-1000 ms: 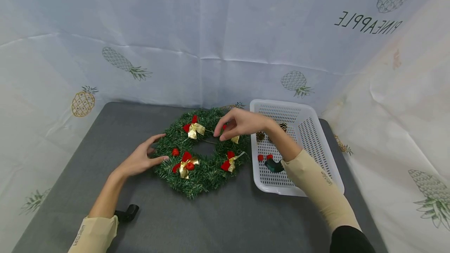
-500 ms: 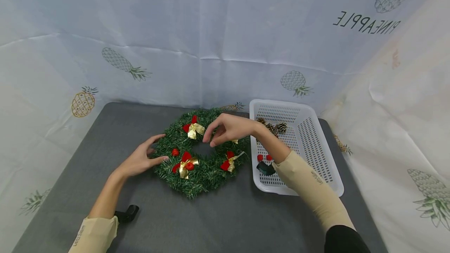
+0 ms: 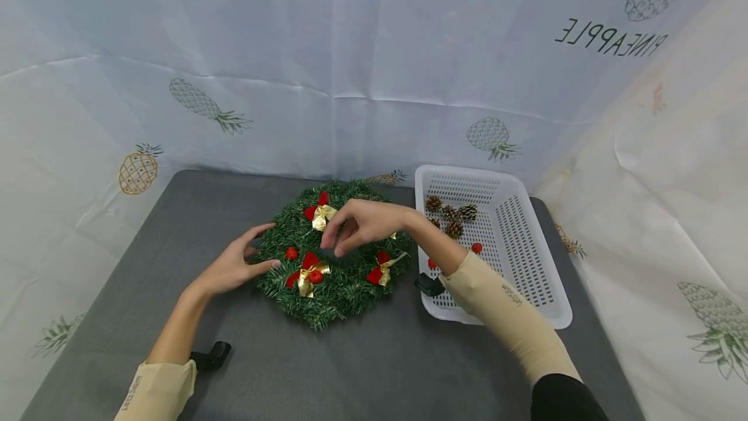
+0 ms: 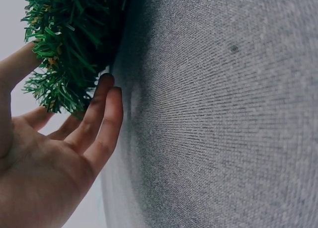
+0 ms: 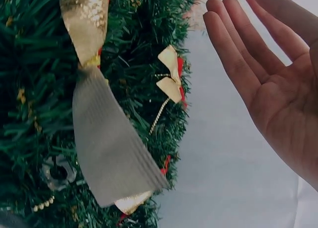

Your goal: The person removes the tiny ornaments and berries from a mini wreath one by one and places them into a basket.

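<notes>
A green tinsel wreath [image 3: 327, 310] lies on the dark table, trimmed with red-and-gold bows [image 3: 306, 276] and small red berries [image 3: 291, 253]. At its left edge my left hand [image 3: 236, 265] grips the rim, thumb on top; in the left wrist view its fingers [image 4: 92, 131] curve round the outer side. Above the wreath's centre hovers my right hand [image 3: 368, 225], fingers loosely bent downward, with nothing visible between thumb and index finger. The right wrist view shows that hand [image 5: 283, 84] apart from the wreath, beside a gold bow [image 5: 169, 76]; some fingertips are cut off.
A white plastic basket [image 3: 526, 239] stands to the right, holding several pinecones [image 3: 454, 229] and red berries [image 3: 476, 247]. My right forearm passes over its near left part. A pineapple-print cloth [image 3: 374, 51] hangs behind the table [image 3: 327, 369].
My right hand has moved left and slightly nearer across the wreath, uncovering the pinecones in the basket. My left hand and the wreath stay in place.
</notes>
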Motion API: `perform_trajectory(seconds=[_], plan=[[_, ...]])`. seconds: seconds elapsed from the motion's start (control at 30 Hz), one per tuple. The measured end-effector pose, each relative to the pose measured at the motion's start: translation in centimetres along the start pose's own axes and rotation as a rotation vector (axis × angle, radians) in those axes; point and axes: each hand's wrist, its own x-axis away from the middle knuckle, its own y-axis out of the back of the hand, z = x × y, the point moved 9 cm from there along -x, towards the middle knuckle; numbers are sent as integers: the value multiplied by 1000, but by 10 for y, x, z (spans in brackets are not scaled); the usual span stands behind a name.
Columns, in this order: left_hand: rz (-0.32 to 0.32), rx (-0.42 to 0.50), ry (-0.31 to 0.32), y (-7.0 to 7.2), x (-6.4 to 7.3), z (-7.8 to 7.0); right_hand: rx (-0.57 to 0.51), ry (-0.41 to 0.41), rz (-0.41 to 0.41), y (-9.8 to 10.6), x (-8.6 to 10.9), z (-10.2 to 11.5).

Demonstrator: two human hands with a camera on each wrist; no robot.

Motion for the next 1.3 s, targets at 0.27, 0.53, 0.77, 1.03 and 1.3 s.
perform_trajectory(seconds=[0.27, 0.53, 0.77, 1.03, 1.3], plan=[[2, 12, 3, 0, 0, 0, -2, -3, 52, -11, -13, -2], [0, 5, 6, 0, 0, 0, 18, -44, 135, -28, -26, -9], [-3, 2, 9, -1, 1, 1, 50, -137, 205, -41, -33, -20], [0, -6, 17, -1, 0, -1, 131, -166, 239, -46, -35, -25], [0, -3, 13, -1, 0, 0, 177, -191, 292, -52, -36, -28]])
